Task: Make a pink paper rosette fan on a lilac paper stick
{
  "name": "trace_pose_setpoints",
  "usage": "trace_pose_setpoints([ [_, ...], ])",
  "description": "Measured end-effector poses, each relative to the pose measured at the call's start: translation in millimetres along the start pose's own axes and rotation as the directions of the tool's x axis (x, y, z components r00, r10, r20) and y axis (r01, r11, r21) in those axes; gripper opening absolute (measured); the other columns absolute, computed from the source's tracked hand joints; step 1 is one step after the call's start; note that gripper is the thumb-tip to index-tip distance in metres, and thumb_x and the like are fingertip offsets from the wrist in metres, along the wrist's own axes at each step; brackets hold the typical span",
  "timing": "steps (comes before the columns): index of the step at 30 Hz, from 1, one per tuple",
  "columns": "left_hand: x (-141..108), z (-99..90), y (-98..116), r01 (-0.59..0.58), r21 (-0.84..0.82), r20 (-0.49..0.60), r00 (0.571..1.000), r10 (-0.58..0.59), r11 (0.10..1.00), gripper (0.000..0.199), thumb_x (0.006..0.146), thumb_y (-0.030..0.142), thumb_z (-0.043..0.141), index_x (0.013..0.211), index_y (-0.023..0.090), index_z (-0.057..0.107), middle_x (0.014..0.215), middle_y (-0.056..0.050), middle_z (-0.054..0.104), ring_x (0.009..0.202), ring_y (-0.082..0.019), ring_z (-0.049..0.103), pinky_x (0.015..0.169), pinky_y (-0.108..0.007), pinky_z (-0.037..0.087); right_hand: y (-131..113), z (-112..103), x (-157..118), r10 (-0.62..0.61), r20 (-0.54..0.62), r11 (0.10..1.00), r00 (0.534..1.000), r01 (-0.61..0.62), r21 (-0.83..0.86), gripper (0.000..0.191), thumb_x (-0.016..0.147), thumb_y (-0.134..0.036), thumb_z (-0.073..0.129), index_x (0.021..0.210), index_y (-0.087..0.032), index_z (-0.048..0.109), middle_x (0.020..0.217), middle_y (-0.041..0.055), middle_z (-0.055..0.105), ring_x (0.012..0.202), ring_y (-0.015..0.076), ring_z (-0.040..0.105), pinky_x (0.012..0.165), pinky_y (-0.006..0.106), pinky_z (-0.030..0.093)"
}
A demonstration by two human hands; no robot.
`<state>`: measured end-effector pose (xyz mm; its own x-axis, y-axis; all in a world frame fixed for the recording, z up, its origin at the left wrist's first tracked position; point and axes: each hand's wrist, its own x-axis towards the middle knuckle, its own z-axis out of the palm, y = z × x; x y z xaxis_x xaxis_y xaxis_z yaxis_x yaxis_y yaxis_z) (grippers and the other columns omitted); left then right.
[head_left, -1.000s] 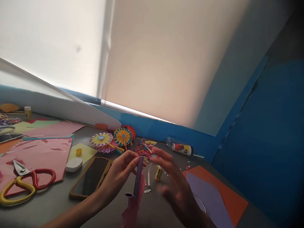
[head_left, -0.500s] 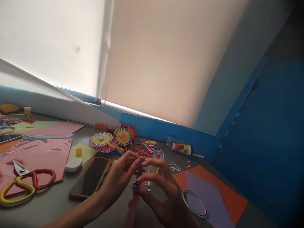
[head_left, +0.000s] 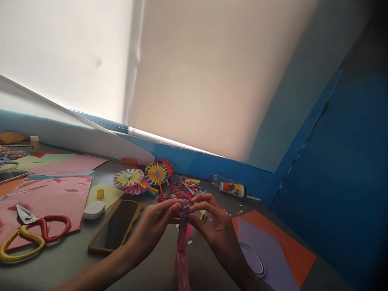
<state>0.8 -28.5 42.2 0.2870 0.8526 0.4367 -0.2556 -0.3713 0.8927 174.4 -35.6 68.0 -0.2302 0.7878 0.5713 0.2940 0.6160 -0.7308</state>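
Note:
Between my two hands is a small purple paper roll (head_left: pixel 186 209), its open end facing me. My left hand (head_left: pixel 159 220) pinches its left side with thumb and fingers. On the right side, my right hand (head_left: pixel 212 220) holds it with thumb and fingertips. A pink and purple paper strip (head_left: pixel 182 258) hangs down below the roll toward the front of the table. Behind my hands lies a heap of coloured paper scraps (head_left: pixel 184 190). A small yellow glue stick (head_left: pixel 204 216) stands partly hidden behind my right fingers.
Scissors (head_left: pixel 27 232) lie on pink sheets at the left, beside a phone (head_left: pixel 117 226) and a white case (head_left: pixel 94 210). Paper rosettes (head_left: pixel 157 173) and a bottle (head_left: pixel 233 189) sit at the back. A ring (head_left: pixel 253 258) rests on purple paper (head_left: pixel 266 250) at the right.
The purple roll has moved slightly up and right and tipped so its opening sits higher. My right hand has shifted up, and more of the hanging strip shows.

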Motion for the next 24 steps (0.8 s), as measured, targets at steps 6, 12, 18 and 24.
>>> trace_pose_setpoints([
  [6,-1,0.3,-3,-0.028,0.012,0.019,0.999,0.028,1.0,0.03,0.094,0.033,0.05,0.117,0.022,0.066,0.103,-0.005,0.073,0.094,-0.022,0.068,0.087,-0.035,0.056,5,-2,1,0.024,-0.004,1.0,1.0,-0.024,0.009,0.007,0.08,-0.031,0.071,0.08,-0.025,0.068,0.102,0.001,0.055,0.1,0.0186,0.056,0.088,0.03,0.042],
  [12,-3,3.2,2,-0.031,0.071,-0.006,0.999,0.031,0.997,0.031,0.09,0.033,0.056,0.116,0.022,0.066,0.102,-0.005,0.073,0.088,-0.022,0.067,0.085,-0.037,0.056,5,-1,1,0.008,-0.017,1.0,1.0,-0.008,-0.021,0.012,0.081,-0.036,0.069,0.08,-0.024,0.069,0.1,0.0025,0.057,0.098,0.0199,0.057,0.087,0.032,0.044],
  [18,-4,5.6,7,-0.017,0.106,-0.046,0.999,0.022,0.994,0.028,0.088,0.034,0.059,0.112,0.023,0.069,0.101,-0.005,0.073,0.092,-0.025,0.067,0.084,-0.036,0.055,0,0,1,-0.026,-0.03,0.997,0.999,0.024,-0.075,0.013,0.081,-0.036,0.068,0.079,-0.024,0.069,0.1,0.0029,0.057,0.097,0.0206,0.058,0.088,0.035,0.045],
  [24,-5,3.5,12,-0.049,0.138,-0.134,0.989,0.068,0.989,0.019,0.084,0.031,0.064,0.099,0.025,0.074,0.093,-0.003,0.075,0.086,-0.021,0.069,0.075,-0.025,0.056,-7,6,2,-0.086,-0.068,0.987,0.994,0.075,-0.141,0.012,0.079,-0.03,0.071,0.081,-0.023,0.063,0.1,0.0015,0.056,0.095,0.019,0.058,0.085,0.032,0.045],
])
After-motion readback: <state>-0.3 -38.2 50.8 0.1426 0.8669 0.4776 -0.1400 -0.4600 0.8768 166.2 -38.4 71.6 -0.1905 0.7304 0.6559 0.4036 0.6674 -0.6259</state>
